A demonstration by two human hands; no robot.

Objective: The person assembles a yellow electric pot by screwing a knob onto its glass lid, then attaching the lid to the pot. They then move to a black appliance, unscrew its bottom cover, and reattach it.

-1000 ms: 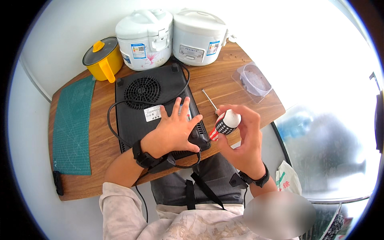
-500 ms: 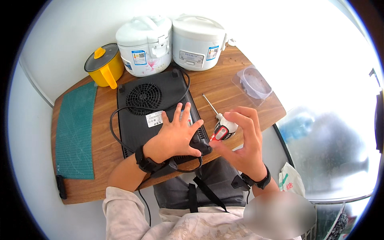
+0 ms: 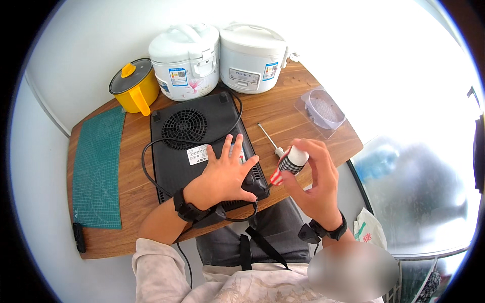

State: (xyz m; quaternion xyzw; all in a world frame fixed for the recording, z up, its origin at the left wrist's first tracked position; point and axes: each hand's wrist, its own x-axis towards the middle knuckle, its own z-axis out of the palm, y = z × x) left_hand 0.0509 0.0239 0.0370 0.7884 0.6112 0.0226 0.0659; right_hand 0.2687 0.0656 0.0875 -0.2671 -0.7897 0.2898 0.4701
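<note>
A black induction cooker lies upside down on the wooden table, its round fan grille up and its black cord looping over it. My left hand rests flat with fingers spread on the cooker's near right corner. My right hand holds a screwdriver handle, black-and-white checked with a red-striped end, tilted down toward the cooker's right edge. A second screwdriver with a thin metal shaft lies on the table just beyond it.
Two white rice cookers stand at the back, a small yellow pot with a dark lid to their left. A green cutting mat covers the table's left part. A clear plastic container sits at the right.
My right hand has lowered and tilted the screwdriver handle toward the cooker's right edge. My left hand has stayed flat on the cooker.
</note>
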